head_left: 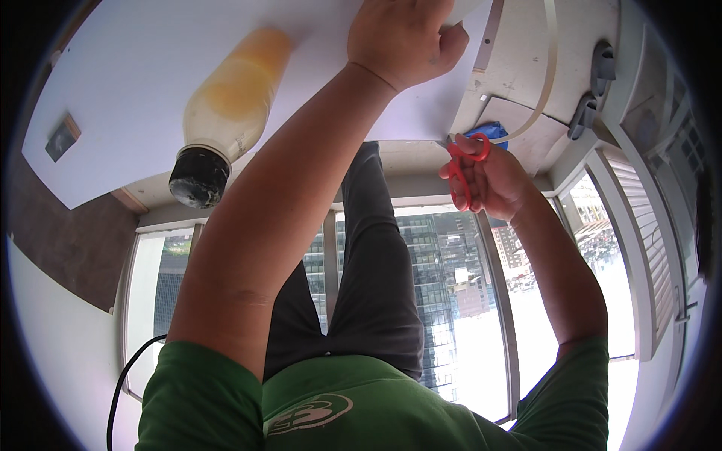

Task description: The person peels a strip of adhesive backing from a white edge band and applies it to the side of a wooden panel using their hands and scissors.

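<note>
The right hand [492, 177] is closed around the scissors [455, 155], at the table's near right corner. Their smooth red loops splay apart, one running right, the other near; the blades are too hidden to tell where they point. A pale, curved strip [553, 45] arcs from the far edge toward them. The left hand [398, 41] is well apart, over the smooth white table [135, 90]; its fingers are cut off, so I cannot tell its grip. At left, a clear, rounded bottle [229, 105] points its scuffed black cap [199, 177] near-left.
</note>
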The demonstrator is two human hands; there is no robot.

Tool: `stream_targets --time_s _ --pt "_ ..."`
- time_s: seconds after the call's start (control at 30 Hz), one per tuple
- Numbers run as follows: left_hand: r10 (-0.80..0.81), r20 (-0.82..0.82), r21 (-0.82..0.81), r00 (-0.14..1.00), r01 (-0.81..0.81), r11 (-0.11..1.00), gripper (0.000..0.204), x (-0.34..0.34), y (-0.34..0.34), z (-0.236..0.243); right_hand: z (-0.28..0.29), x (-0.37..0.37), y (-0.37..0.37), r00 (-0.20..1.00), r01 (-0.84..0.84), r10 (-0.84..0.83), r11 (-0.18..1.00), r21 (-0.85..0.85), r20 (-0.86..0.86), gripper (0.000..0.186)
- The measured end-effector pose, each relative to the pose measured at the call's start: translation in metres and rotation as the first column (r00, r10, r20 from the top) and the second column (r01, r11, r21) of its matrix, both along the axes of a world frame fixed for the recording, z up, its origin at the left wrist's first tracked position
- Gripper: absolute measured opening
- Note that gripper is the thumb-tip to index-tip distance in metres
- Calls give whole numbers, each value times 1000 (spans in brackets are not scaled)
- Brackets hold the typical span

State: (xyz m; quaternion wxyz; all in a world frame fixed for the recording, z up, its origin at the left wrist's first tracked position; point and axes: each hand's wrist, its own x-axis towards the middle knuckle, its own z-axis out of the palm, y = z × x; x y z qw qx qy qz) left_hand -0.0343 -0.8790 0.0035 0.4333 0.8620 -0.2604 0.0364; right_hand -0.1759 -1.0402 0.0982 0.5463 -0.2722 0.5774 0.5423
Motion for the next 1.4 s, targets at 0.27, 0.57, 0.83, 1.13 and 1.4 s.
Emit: stream_targets --time_s 0.27,0.57,0.83,1.13,1.4 --pt "3 52 2 999 -3 1000 42 0 0 -1 1 2 1 1000 -18 19 999 -26 21 48" --pt "-10 8 44 1000 10 999 41 0 0 1 4 1 2 1000 -30 30 999 -38 -5 50" --pt "-8 -1 46 1000 8 999 41 0 1 1 3 -6 3 999 -39 40 999 -35 16 52" --pt "-7 34 34 999 6 999 40 1 -2 2 4 -10 6 999 25 -23 997 -74 30 55" --pt "-14 52 53 999 11 999 40 2 -4 3 0 -7 0 1000 5 -5 999 -41 -14 48"
